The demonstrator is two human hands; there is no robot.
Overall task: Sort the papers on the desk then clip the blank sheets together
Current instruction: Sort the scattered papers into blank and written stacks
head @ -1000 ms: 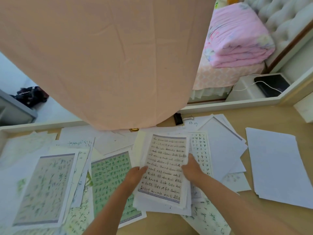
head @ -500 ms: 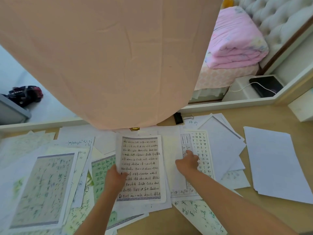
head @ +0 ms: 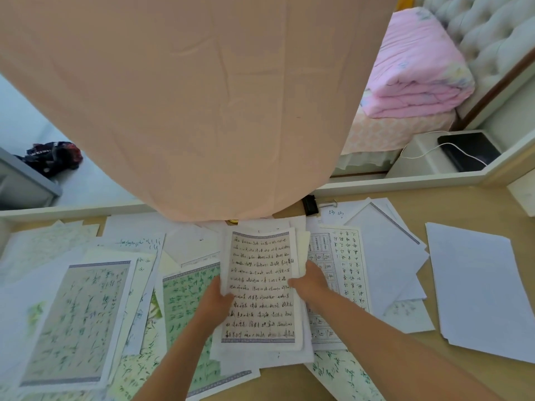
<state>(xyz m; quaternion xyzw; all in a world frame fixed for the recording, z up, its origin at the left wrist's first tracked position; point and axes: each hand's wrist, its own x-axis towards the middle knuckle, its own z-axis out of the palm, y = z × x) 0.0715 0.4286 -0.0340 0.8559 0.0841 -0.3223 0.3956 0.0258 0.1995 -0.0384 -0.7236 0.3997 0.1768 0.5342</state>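
- At the counter's (head: 434, 204) middle, both hands grip a written stack (head: 260, 287): left hand (head: 215, 302), right hand (head: 308, 280).
- Sorting is likely underway; blank sheets (head: 477, 285) lie right, unclipped.
- Next: set the stack aside squarely.

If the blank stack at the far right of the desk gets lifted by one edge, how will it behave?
The blank stack would probably sag, since its sheets look thin. They are loose and already fanned at the near edge, so they may slide apart. The binder clip lies unused by the desk's far edge.
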